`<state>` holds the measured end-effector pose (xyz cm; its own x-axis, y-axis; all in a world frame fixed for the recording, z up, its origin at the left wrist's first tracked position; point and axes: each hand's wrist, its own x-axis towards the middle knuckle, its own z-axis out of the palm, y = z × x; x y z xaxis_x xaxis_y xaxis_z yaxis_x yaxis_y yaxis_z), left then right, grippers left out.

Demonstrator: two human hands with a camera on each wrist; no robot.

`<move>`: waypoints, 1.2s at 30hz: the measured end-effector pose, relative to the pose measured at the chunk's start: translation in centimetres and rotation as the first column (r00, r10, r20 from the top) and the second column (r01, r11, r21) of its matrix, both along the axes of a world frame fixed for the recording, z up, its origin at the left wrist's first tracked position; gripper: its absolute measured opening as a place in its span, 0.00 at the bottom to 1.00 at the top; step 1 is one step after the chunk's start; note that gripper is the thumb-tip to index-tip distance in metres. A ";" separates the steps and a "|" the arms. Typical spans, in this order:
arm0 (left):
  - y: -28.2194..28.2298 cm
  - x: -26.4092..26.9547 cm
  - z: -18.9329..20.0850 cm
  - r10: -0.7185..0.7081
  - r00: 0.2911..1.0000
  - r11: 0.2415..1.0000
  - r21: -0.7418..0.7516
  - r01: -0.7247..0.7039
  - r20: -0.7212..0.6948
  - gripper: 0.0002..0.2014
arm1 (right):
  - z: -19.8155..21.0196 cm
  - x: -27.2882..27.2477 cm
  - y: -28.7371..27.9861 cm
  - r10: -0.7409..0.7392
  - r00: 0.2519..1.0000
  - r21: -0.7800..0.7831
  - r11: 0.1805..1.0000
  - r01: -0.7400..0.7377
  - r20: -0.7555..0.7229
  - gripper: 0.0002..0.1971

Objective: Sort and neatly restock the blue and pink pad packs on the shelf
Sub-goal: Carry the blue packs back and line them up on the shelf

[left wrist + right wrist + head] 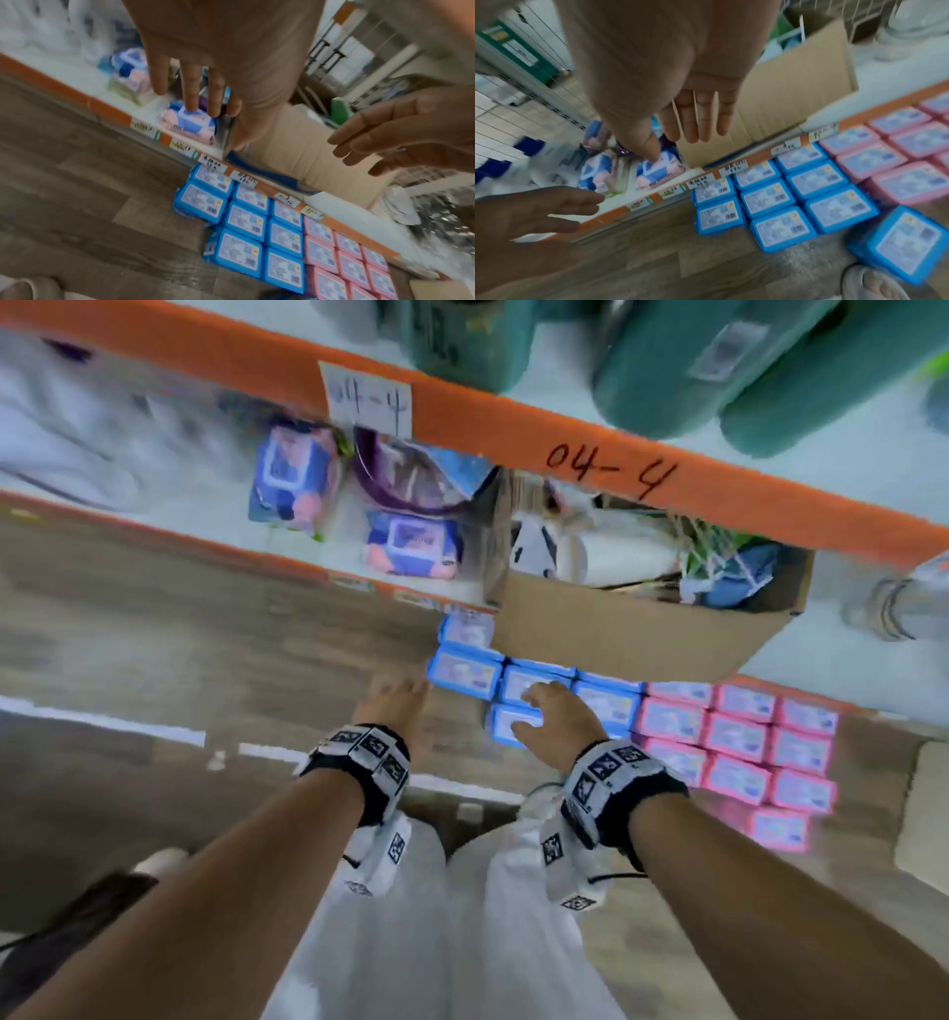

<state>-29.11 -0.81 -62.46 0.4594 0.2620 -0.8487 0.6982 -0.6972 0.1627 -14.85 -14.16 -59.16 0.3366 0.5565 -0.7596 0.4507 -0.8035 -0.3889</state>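
Several blue pad packs [462, 672] lie in rows on the floor against the low shelf edge. Several pink pad packs [739, 747] are lined up to their right. My left hand [393, 706] hovers just left of the blue rows with straight fingers and holds nothing. My right hand [552, 716] is spread open over the blue packs [782, 203], also empty. The left wrist view shows the blue packs [244, 223] and pink packs [347, 263] below my open left hand [203, 85]. One loose blue pack [906, 243] lies apart, nearer my foot.
A cardboard box [631, 629] full of goods stands on the low shelf right behind the packs. Wipe packs [411, 546] sit left of it. An orange beam [565, 444] marked 04-4 runs overhead. Wood-look floor [205, 634] stretches left. My shoe [875, 284] is near the loose pack.
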 end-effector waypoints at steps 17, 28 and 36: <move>-3.1 6.4 -32.9 -0.455 0.877 0.883 0.209 0.421 0.154 0.30 | -33.8 3.1 1.7 0.220 0.961 -0.042 0.975 -0.216 0.166 0.23; -2.8 2.1 -36.4 -0.304 0.935 0.922 0.302 0.241 0.183 0.31 | -36.5 2.1 4.1 0.359 0.892 -0.101 0.933 -0.344 0.276 0.34; -1.1 1.9 -38.3 -0.261 0.965 0.938 0.244 0.245 0.036 0.26 | -38.3 1.6 6.6 0.239 0.859 -0.099 0.971 -0.219 0.453 0.46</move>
<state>-27.25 -1.95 -100.79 0.5902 0.3177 -0.7421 0.4868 -0.8734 0.0133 -13.21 -7.52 -97.42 0.5196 0.6318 -0.5752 0.7430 -0.6665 -0.0609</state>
